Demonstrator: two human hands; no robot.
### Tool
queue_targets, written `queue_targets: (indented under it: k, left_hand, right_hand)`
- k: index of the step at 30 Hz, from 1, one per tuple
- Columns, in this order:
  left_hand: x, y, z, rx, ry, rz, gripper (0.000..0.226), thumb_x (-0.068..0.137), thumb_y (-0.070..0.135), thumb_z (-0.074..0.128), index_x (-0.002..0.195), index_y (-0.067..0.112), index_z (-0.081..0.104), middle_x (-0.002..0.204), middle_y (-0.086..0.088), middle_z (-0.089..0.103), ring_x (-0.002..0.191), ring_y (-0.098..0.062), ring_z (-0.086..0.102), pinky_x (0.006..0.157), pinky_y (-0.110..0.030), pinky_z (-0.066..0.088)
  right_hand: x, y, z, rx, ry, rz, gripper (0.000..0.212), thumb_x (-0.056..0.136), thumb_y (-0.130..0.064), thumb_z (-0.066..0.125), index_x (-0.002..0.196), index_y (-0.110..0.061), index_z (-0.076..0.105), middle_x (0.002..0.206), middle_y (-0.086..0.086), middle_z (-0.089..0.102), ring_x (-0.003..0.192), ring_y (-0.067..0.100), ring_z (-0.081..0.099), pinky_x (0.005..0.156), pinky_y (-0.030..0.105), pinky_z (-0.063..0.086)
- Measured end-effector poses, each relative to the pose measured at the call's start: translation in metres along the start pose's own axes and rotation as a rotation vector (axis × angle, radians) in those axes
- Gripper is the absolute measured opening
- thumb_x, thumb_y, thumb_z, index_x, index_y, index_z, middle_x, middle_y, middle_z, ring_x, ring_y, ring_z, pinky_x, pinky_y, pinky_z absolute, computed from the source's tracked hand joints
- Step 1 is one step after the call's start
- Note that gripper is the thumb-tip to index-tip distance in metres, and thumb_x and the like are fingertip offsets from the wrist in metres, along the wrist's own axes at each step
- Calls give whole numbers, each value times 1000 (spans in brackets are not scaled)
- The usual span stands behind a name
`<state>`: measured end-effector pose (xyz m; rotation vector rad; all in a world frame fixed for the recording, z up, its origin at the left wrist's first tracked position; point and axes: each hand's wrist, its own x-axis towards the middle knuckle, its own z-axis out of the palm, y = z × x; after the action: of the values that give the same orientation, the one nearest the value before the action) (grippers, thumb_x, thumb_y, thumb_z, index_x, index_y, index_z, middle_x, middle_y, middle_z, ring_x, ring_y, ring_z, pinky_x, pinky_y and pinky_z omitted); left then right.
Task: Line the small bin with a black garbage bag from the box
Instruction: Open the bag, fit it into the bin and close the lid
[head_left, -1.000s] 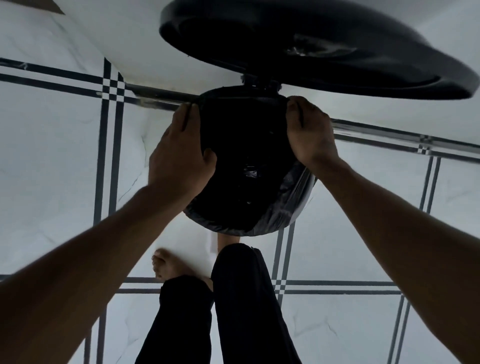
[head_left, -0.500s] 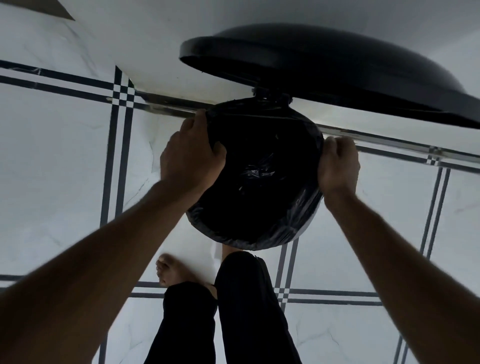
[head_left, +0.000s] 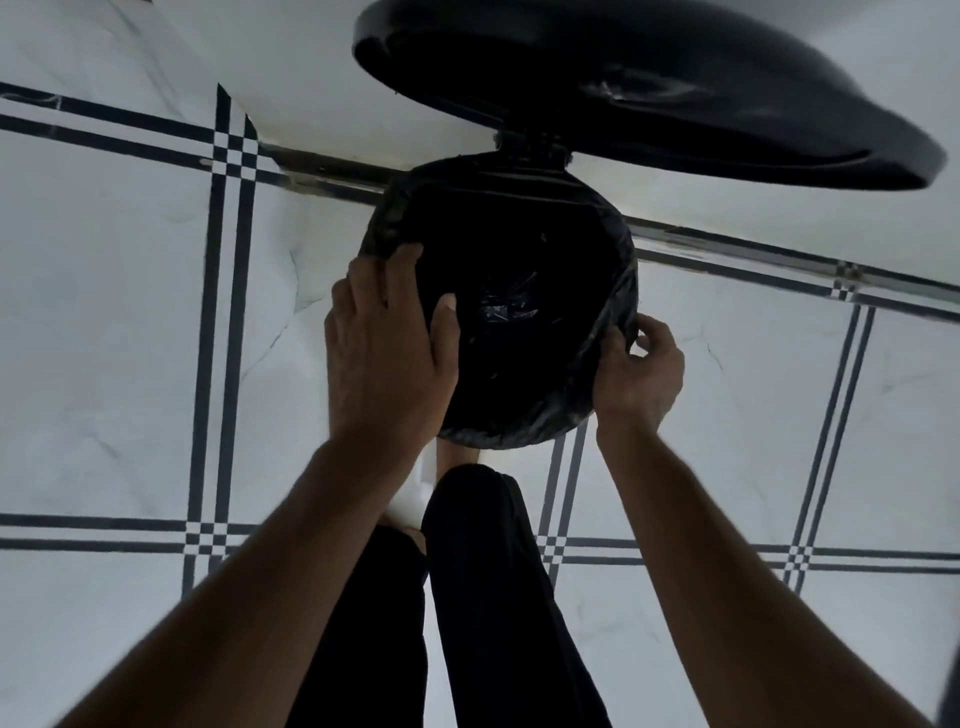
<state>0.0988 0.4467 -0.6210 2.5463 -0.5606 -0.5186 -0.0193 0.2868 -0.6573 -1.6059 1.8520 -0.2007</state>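
Both hands (head_left: 387, 353) (head_left: 636, 371) grip the bag (head_left: 613, 291) over the bin's rim on white tiled floor (head_left: 104, 338).

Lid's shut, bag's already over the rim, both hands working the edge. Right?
Not quite: the lid is open, swung up behind the bin, as the head view shows. The rest holds: the bag is over the rim, with the left hand and right hand on its edge.
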Motion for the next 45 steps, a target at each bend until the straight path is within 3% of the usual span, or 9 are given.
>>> queue_targets:
  k: [4, 9, 12, 16, 20, 28, 33, 39, 45]
  left_hand:
    - [-42, -12, 2, -4, -66, -10, 30, 99, 31, 44, 120, 11, 52, 115, -14, 56, 100, -31, 53, 81, -46, 51]
    - [-83, -14, 5, -32, -353, 65, 14, 98, 27, 45, 101, 19, 56, 98, 1, 54, 88, -23, 58, 71, -40, 52]
    - [-94, 0, 9, -58, -489, 137, 17, 99, 29, 45, 105, 21, 58, 103, 3, 54, 89, -20, 61, 72, -38, 51]
    - [-85, 27, 22, 5, -446, 259, 39, 97, 34, 43, 132, 19, 50, 124, -3, 49, 109, -22, 52, 78, -39, 55]
    - [-74, 52, 45, 61, -443, 378, 52, 94, 31, 55, 141, 10, 44, 137, -9, 45, 120, -25, 49, 90, -36, 53]
    - [-70, 73, 68, 231, -520, 488, 46, 87, 20, 64, 130, 13, 50, 125, -8, 49, 109, -24, 57, 91, -37, 53]
    - [-69, 67, 72, 346, -527, 508, 60, 71, 15, 81, 126, 14, 54, 112, -7, 58, 97, -23, 64, 76, -32, 57]
    - [-63, 68, 75, 89, -542, 310, 28, 86, 17, 73, 109, 15, 57, 107, -1, 64, 102, -24, 60, 85, -41, 51]
    - [-52, 60, 81, -16, -514, 295, 24, 80, 1, 71, 97, 14, 60, 97, 1, 62, 87, -22, 62, 76, -43, 53]
  right_hand:
    - [5, -3, -14, -96, -5, -30, 25, 85, -19, 65, 110, -24, 70, 106, -4, 75, 91, 14, 68, 88, 29, 53]
    - [10, -3, -33, -231, -64, -132, 13, 85, -28, 70, 96, -22, 68, 94, -7, 75, 84, 14, 68, 81, 26, 50]
    - [19, -1, -35, -211, -84, -94, 11, 81, -27, 75, 81, -19, 69, 79, -8, 72, 74, 15, 69, 80, 34, 57]
    - [23, 8, -36, 124, -76, 139, 14, 78, -16, 75, 68, -16, 65, 72, 2, 72, 72, 26, 74, 70, 40, 64]
    - [21, 21, -32, 191, -67, 195, 13, 78, -17, 73, 71, -17, 62, 73, 5, 72, 69, 24, 73, 70, 43, 64]
    - [29, 31, -30, 44, -231, 102, 15, 81, -8, 65, 72, -19, 61, 73, 7, 70, 73, 30, 71, 71, 48, 62]
    - [38, 29, -32, 196, -311, 241, 25, 80, 4, 67, 77, -14, 50, 82, 20, 64, 61, 28, 64, 59, 34, 62]
    - [41, 36, -37, 394, -477, 416, 24, 92, 0, 64, 113, -5, 55, 76, 8, 68, 59, 14, 67, 61, 25, 60]
    - [40, 58, -37, 577, -655, 524, 32, 92, -12, 67, 123, -9, 59, 103, 3, 74, 89, 16, 72, 70, 26, 58]
